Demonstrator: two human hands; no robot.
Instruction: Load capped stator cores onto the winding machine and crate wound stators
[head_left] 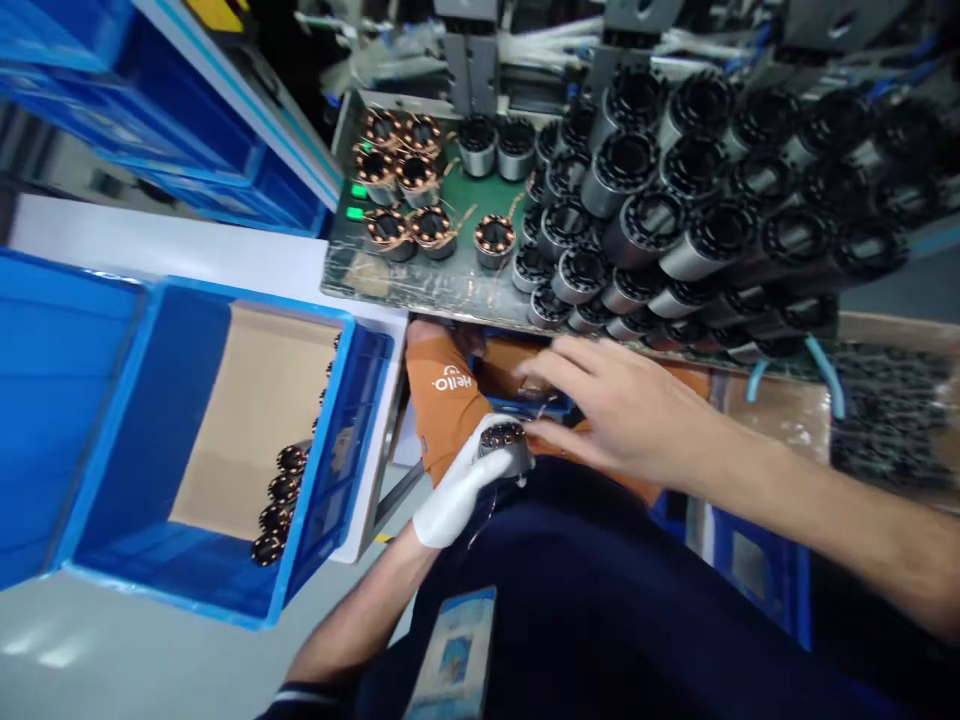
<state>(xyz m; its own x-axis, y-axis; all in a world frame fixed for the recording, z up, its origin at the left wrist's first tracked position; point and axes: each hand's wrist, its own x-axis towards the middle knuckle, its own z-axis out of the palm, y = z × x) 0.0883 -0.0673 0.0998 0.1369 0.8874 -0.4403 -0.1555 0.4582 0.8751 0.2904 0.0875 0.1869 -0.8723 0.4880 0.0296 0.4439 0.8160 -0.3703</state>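
Observation:
My left hand [457, 490], in a white glove, grips a motor stator [504, 450] with copper windings above my lap. Thin wire ends hang from it, one trailing down past the glove. My bare right hand [581, 395] is just to the right of the stator, somewhat blurred. Its thumb reaches toward the stator's top rim, and the other fingers are stretched out above, with a gap between. A short strand of wire shows near that gap; whether the fingers touch it I cannot tell.
On the bench [450, 285] ahead stand wound copper stators [431, 230] at left and many grey, black-rimmed stator cores [645, 225] at right. A blue crate [165, 420] at left holds several wound stators [277, 515] on cardboard. Small dark parts [896, 420] lie at far right.

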